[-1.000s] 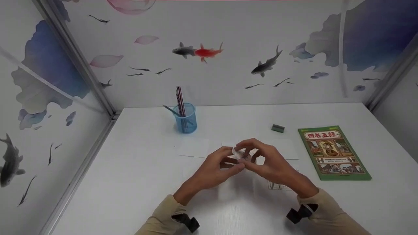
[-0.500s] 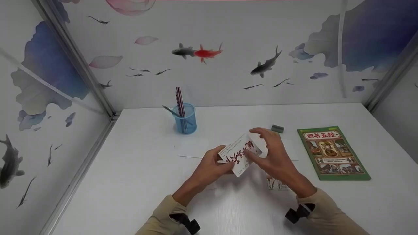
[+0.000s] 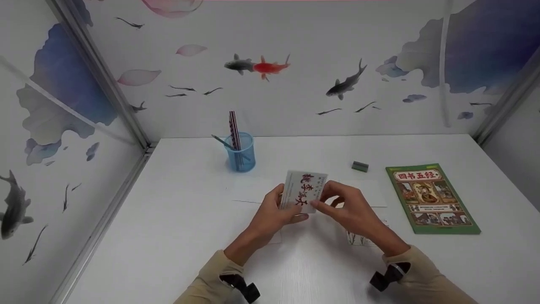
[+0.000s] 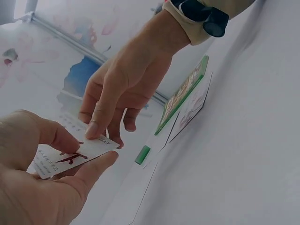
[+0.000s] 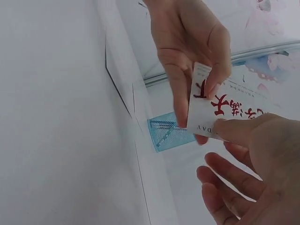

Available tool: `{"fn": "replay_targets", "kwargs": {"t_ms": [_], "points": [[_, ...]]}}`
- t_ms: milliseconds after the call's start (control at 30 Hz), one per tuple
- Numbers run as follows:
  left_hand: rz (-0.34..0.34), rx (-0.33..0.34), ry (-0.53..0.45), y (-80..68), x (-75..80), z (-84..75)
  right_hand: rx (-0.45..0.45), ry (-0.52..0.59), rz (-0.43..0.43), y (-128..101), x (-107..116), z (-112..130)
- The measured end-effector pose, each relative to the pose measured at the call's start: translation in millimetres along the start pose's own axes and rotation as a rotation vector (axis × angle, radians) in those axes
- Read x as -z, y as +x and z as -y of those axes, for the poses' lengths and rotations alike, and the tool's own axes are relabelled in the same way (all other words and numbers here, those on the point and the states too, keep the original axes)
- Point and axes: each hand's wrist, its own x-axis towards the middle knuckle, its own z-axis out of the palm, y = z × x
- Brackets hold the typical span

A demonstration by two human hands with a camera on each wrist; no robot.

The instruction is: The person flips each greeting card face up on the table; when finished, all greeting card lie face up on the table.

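A white card (image 3: 304,190) printed with red brush characters is held upright above the table's middle, its face toward the head camera. My left hand (image 3: 282,209) pinches its left side between thumb and fingers. My right hand (image 3: 333,204) pinches its lower right edge with thumb and forefinger, the other fingers loosely spread. The left wrist view has the card (image 4: 70,157) in my left hand (image 4: 56,187), with the right hand (image 4: 124,91) reaching down onto it. From the right wrist the card (image 5: 227,110) is seen between the left hand (image 5: 187,51) and the right hand (image 5: 253,159).
A blue pen cup (image 3: 239,153) with pencils stands at the back left. A small green eraser (image 3: 360,166) and a green picture book (image 3: 432,198) lie to the right. White sheets (image 3: 252,191) lie flat under the hands, and a small picture card (image 3: 358,240) sits beneath my right wrist.
The card, bunched between the fingertips a second ago, has been turned from a slant to upright. My right hand went from hovering over it to pinching its edge.
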Motion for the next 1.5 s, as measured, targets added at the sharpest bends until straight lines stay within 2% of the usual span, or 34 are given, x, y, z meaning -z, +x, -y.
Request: {"fn": "replay_targets", "kwargs": {"t_ms": [100,300,467,600,733,833,1067,1167,1333,1500], "points": [[0.041,0.010,0.015,0.3,4.4,-0.6,0.024,0.058,-0.003,-1,1,2],[0.086,0.043,0.142,3.1,13.6,-4.0,0.035,0.078,0.025,0,3,2],[0.080,0.066,0.205,4.2,16.4,-3.3,0.019,0.016,0.140,0,10,-5],[0.083,0.070,0.318,1.0,19.0,-0.6,0.023,-0.043,0.257,0,13,-8],[0.131,0.083,0.420,-2.8,19.2,2.7,0.028,-0.099,0.255,1,10,-11],[0.171,0.081,0.541,-4.1,15.8,4.0,0.026,-0.140,0.226,0,7,-14],[0.182,-0.016,0.949,-8.4,2.4,1.4,0.049,-0.263,0.233,-2,2,-21],[0.201,-0.063,1.078,-11.1,-0.2,1.7,0.049,-0.298,0.240,-2,0,-23],[0.256,-0.076,1.183,-12.5,2.4,4.4,0.037,-0.333,0.271,-3,1,-24],[0.261,-0.066,1.186,-9.6,9.8,7.4,0.015,-0.356,0.298,-3,3,-25]]}}
